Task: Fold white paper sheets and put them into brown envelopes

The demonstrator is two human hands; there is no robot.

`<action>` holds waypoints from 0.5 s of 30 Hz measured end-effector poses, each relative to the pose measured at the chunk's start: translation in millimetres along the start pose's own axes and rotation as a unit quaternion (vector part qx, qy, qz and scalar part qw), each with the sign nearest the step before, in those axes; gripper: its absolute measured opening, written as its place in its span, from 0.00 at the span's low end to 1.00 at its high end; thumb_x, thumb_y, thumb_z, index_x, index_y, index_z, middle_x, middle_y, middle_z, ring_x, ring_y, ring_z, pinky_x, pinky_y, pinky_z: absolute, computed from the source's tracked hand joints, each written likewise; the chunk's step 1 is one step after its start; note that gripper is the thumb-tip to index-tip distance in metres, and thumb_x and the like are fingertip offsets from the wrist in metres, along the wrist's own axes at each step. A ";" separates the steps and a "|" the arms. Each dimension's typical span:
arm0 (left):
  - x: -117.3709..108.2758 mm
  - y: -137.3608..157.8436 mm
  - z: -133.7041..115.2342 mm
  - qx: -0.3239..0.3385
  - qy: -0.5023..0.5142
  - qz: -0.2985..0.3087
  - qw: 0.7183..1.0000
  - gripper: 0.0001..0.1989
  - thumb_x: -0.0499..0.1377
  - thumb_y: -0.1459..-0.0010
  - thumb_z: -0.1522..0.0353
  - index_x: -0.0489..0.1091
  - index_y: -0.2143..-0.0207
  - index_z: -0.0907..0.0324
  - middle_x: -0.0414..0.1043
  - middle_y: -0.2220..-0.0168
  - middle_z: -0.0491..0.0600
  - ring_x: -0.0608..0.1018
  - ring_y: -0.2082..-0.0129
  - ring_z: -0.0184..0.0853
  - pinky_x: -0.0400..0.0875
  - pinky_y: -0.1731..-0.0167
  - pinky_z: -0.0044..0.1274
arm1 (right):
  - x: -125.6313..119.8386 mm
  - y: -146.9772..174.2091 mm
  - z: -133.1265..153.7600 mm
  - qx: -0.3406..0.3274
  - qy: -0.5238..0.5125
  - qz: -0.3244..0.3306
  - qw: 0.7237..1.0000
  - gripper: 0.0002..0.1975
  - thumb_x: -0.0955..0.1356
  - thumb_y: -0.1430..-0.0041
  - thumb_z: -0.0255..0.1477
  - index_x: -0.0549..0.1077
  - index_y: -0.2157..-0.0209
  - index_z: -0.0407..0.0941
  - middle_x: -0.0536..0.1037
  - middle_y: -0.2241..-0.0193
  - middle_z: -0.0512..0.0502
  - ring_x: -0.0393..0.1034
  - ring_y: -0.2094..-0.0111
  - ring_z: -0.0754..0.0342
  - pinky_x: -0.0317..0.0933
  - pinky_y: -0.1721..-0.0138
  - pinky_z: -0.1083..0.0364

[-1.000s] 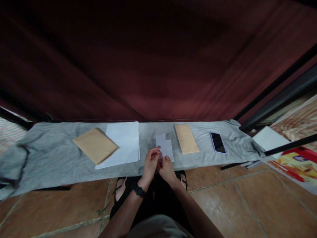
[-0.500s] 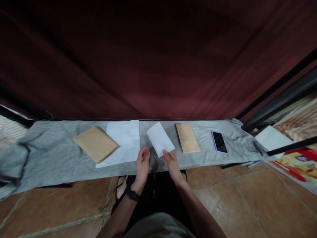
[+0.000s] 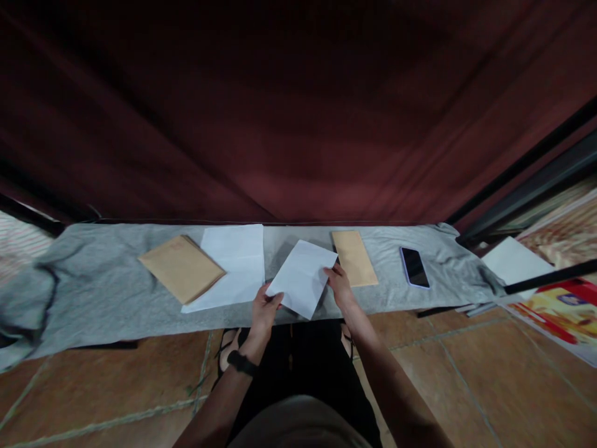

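A white sheet of paper, seemingly folded, is held at a slant above the front middle of the grey cloth. My left hand pinches its left corner, thumb on top. At the opposite edge my right hand grips it between thumb and fingers. Just beyond the right hand lies a single brown envelope. To the left, a stack of brown envelopes rests partly over larger white sheets.
A grey cloth covers the long narrow bench. Toward its right end lies a phone. A dark red curtain hangs along the back edge. Black metal bars and a colourful printed box stand at the right.
My left hand has closed on the paper's left corner. My right hand has moved up and right, and the paper is now turned and held nearer, between both hands.
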State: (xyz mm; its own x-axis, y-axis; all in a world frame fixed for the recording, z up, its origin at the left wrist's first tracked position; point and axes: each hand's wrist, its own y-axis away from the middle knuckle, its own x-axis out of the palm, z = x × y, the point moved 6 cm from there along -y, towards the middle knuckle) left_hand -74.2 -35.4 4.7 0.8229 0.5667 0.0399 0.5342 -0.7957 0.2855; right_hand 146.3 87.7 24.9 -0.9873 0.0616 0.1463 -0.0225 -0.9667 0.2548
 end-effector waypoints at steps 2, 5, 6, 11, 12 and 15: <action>0.8 -7.9 1.5 0.021 -0.031 0.000 0.999 0.23 0.66 0.56 0.65 0.72 0.55 0.60 0.73 0.74 0.43 0.73 0.76 0.33 0.70 0.74 0.25 | -3.3 -3.1 -5.2 -0.008 0.012 -0.020 1.000 0.19 0.69 0.56 0.34 0.73 0.59 0.46 0.77 0.71 0.52 0.71 0.68 0.52 0.65 0.67 0.55; 1.0 -23.0 -7.5 0.088 -0.105 0.035 0.990 0.21 0.62 0.55 0.68 0.72 0.55 0.57 0.74 0.70 0.44 0.76 0.70 0.36 0.72 0.67 0.28 | -10.3 4.6 -14.1 -0.027 0.022 -0.050 0.998 0.21 0.69 0.55 0.32 0.71 0.56 0.48 0.77 0.69 0.52 0.71 0.67 0.54 0.65 0.68 0.57; 0.7 -28.3 -12.5 0.112 -0.131 0.054 0.984 0.21 0.61 0.54 0.69 0.73 0.54 0.57 0.75 0.68 0.45 0.76 0.67 0.37 0.72 0.64 0.29 | -13.0 9.6 -17.7 -0.029 0.018 -0.057 0.998 0.20 0.70 0.55 0.32 0.71 0.56 0.48 0.77 0.69 0.52 0.71 0.68 0.54 0.65 0.69 0.57; 0.4 -59.4 -40.7 0.151 -0.211 0.153 0.954 0.24 0.59 0.51 0.71 0.72 0.49 0.58 0.76 0.67 0.46 0.76 0.67 0.37 0.71 0.63 0.28 | -27.1 36.8 -41.3 0.039 -0.048 -0.059 0.996 0.18 0.74 0.58 0.38 0.72 0.65 0.47 0.78 0.72 0.51 0.73 0.72 0.53 0.68 0.72 0.56; 1.4 -66.4 -47.8 0.158 -0.219 0.155 0.950 0.25 0.59 0.51 0.71 0.72 0.47 0.58 0.75 0.69 0.45 0.75 0.70 0.36 0.71 0.65 0.27 | -29.1 41.4 -45.4 0.058 -0.059 -0.055 0.995 0.18 0.75 0.59 0.39 0.71 0.67 0.46 0.78 0.73 0.50 0.73 0.73 0.52 0.69 0.72 0.55; 9.4 -85.4 -66.1 0.180 -0.247 0.131 0.943 0.27 0.60 0.50 0.71 0.71 0.45 0.58 0.70 0.75 0.41 0.71 0.75 0.32 0.68 0.68 0.25 | -32.5 51.6 -52.4 0.092 -0.078 -0.044 0.992 0.21 0.78 0.61 0.42 0.71 0.69 0.45 0.78 0.76 0.49 0.75 0.75 0.51 0.71 0.73 0.53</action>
State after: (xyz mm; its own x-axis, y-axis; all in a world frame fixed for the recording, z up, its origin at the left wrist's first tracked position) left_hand -125.0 52.1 44.0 0.8785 0.2420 -0.4119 0.2570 -0.9662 -0.0195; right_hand 169.0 22.8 -16.7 -0.9462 0.1959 0.2574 -0.0650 -0.8947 0.4420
